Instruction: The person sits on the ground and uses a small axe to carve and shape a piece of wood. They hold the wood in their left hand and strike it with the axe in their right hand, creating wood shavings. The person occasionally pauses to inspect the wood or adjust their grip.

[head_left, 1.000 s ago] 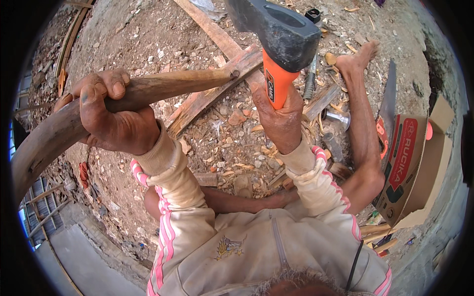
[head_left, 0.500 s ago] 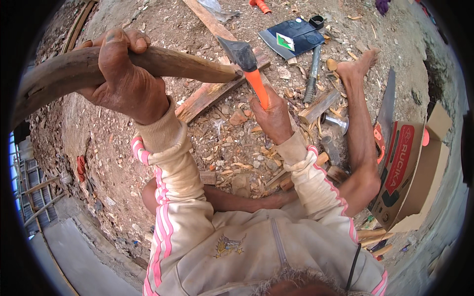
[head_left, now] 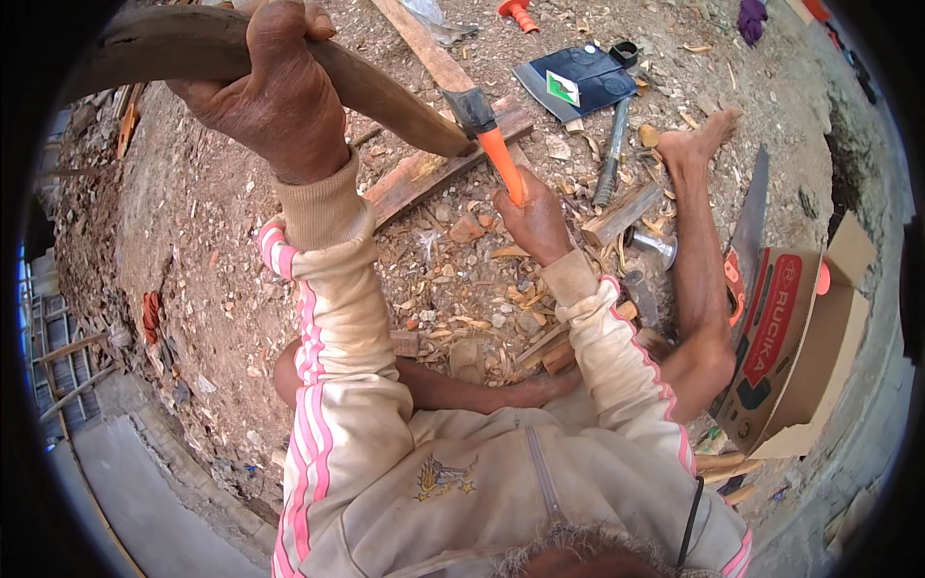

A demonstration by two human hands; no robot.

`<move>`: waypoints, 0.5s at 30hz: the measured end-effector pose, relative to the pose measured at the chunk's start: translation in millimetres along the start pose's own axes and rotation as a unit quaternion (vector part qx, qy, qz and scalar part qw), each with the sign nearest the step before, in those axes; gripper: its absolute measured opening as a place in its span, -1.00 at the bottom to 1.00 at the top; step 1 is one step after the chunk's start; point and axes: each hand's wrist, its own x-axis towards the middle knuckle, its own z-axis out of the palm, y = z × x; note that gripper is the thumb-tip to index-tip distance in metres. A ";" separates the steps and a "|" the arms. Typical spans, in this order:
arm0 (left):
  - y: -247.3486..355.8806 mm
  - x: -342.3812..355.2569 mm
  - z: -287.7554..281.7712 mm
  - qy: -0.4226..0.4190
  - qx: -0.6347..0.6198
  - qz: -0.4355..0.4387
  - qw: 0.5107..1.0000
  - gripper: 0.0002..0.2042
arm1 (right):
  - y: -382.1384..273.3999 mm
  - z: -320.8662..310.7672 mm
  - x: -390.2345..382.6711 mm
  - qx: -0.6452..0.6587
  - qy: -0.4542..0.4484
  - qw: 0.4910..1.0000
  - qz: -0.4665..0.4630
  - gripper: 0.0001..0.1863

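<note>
My left hand point(head_left: 265, 101) grips a thick, curved brown branch point(head_left: 385, 101) high at the upper left, its narrow tip down against a short plank point(head_left: 409, 188) on the ground. My right hand point(head_left: 535, 217) is closed on the orange handle of a hatchet point(head_left: 496, 144), whose dark head is just right of the branch's tip, over a longer board point(head_left: 414, 39). Beyond the hatchet lie a blue-black metal blade point(head_left: 602, 82) with a black ring and a ridged metal rod point(head_left: 609, 154). A wood block point(head_left: 620, 212) and a silver metal piece point(head_left: 650, 244) lie beside my right hand.
My bare right leg point(head_left: 703, 289) stretches out, with a handsaw point(head_left: 747, 212) and an open cardboard box point(head_left: 824, 356) beside it. An orange plastic piece point(head_left: 517, 14) and purple cloth point(head_left: 752, 21) lie farther off. Wood chips and rubble surround me; concrete point(head_left: 135, 482) is at lower left.
My left hand and the branch have risen and shifted right, the branch tilting more steeply. The hatchet has dropped from close to the camera toward the boards, uncovering the blue-black blade behind it.
</note>
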 end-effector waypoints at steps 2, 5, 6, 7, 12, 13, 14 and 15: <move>0.3 -3.6 6.5 0.013 0.022 0.005 1.000 -0.65 | 12.1 7.9 0.3 -0.058 -0.049 0.996 0.040 -0.75; 2.4 -1.9 10.4 0.024 -0.008 0.012 1.000 -0.64 | 3.8 -5.8 9.1 0.206 -0.112 0.955 0.182 -0.73; 1.6 -2.9 9.1 0.023 -0.008 -0.010 1.000 -0.64 | -8.9 -14.7 9.2 0.219 -0.093 0.952 0.193 -0.76; 4.4 -1.7 4.5 0.024 -0.007 -0.030 0.999 -0.64 | -16.2 -23.1 11.7 0.183 -0.053 0.974 0.126 -0.76; -3.4 4.7 -20.3 0.013 0.019 -0.034 0.999 -0.64 | -55.4 -30.3 13.2 0.148 0.094 0.983 -0.061 -0.81; -5.8 5.1 -17.8 0.009 0.003 -0.034 0.999 -0.64 | -59.0 -29.0 13.8 0.143 0.112 0.980 -0.084 -0.80; -8.4 5.4 -11.0 0.004 -0.014 -0.033 0.999 -0.64 | -42.1 -17.0 9.7 0.127 0.097 0.986 -0.048 -0.80; -8.0 8.4 -3.9 -0.002 -0.031 -0.027 0.999 -0.65 | -17.5 -5.7 6.0 0.074 0.052 0.996 -0.017 -0.79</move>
